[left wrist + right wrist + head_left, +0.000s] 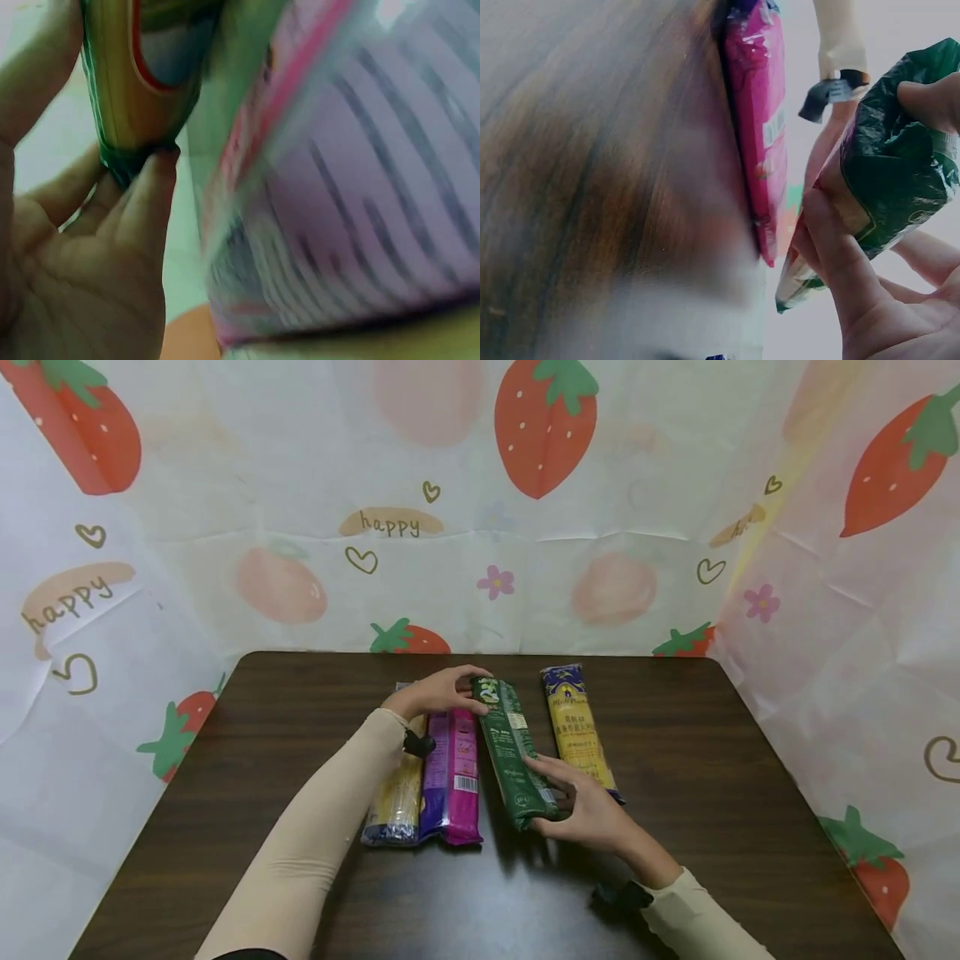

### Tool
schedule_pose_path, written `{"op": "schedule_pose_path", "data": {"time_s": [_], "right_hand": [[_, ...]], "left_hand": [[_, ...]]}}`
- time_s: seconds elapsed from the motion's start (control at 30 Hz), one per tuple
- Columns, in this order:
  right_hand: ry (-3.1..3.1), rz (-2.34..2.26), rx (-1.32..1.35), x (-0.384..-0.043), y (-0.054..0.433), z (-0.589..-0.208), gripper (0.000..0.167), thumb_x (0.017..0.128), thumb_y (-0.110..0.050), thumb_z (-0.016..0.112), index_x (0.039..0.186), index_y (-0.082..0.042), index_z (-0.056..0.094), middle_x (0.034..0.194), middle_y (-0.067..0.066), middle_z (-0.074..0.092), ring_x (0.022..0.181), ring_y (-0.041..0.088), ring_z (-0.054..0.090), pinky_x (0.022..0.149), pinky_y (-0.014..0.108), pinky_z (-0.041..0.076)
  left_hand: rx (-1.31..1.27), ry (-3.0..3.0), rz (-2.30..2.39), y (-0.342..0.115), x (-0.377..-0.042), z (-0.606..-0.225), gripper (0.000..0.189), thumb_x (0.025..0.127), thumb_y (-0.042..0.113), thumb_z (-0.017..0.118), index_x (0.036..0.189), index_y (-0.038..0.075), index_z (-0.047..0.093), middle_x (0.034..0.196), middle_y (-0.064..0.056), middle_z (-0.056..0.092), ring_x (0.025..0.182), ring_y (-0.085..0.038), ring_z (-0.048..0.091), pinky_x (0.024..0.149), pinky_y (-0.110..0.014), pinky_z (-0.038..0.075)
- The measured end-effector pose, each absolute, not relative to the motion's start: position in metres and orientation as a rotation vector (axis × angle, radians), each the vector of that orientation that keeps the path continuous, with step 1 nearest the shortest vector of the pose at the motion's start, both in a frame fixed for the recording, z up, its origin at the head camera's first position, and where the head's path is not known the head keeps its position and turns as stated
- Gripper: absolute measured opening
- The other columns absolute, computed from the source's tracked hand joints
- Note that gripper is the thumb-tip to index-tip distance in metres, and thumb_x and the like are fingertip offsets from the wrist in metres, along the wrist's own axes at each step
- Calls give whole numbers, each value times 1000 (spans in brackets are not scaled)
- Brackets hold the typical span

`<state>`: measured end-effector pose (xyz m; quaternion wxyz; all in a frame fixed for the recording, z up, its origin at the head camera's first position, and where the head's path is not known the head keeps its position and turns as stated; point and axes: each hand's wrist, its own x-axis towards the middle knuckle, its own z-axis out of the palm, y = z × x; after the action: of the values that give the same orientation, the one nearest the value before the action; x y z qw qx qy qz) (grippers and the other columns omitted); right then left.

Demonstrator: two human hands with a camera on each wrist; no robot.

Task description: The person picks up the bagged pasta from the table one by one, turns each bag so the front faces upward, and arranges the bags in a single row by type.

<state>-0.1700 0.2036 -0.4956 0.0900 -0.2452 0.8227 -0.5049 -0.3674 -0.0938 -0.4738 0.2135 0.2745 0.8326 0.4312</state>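
Observation:
A long green plastic packet (pixel 510 752) is tilted above the table between my two hands. My left hand (pixel 441 692) pinches its far end between thumb and fingers. With the right hand (pixel 585 806), I grip the near end, thumb on one side and fingers on the other. In the left wrist view the packet (pixel 124 112) shows a yellowish face with a green edge. Crinkled green wrapping (pixel 900 172) fills the right hand's grasp in the right wrist view. Left of it lies a pink and purple packet (pixel 453 777), partly beneath my left wrist.
A clear packet with yellowish contents (pixel 397 802) lies beside the pink one, partly covered by my left forearm. To the right rests a yellow and blue pasta packet (pixel 577 727). The dark wooden table (pixel 300 718) ends at a strawberry-print sheet (pixel 450 468) behind.

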Motion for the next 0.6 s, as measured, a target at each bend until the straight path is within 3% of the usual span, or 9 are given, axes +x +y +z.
{"op": "schedule_pose_path", "data": {"time_s": [0.2, 0.3, 0.47, 0.6], "right_hand": [[2300, -1645, -757, -168, 203, -495, 84, 90, -7, 85, 163, -5, 45, 169, 29, 32, 148, 50, 45, 96, 35, 61], [2214, -1721, -782, -168, 202, -494, 83, 90, 0, 82, 163, 0, 43, 168, 31, 31, 146, 46, 47, 94, 31, 61], [2155, -1775, -800, -169, 200, -494, 81, 92, 1, 79, 163, 2, 41, 165, 32, 35, 132, 23, 61, 90, 31, 62], [2103, -1822, -780, -169, 199, -492, 81, 93, 2, 76, 165, -1, 38, 158, 32, 42, 120, 16, 64, 84, 30, 63]], "left_hand": [[761, 2225, 1186, -106, -368, -480, 87, 95, 23, 86, 167, 21, 39, 174, -14, 30, 160, -35, 32, 126, -49, 37], [796, 2222, 1190, -108, -369, -484, 84, 97, 16, 84, 167, 17, 38, 171, -15, 34, 161, -36, 29, 126, -50, 36], [826, 2298, 1234, -105, -369, -487, 71, 100, 11, 79, 162, 13, 45, 156, -16, 51, 149, -38, 49, 115, -52, 49], [802, 2350, 1284, -105, -369, -489, 63, 99, 15, 81, 156, 16, 52, 146, -14, 59, 135, -35, 61, 105, -51, 54]]}}
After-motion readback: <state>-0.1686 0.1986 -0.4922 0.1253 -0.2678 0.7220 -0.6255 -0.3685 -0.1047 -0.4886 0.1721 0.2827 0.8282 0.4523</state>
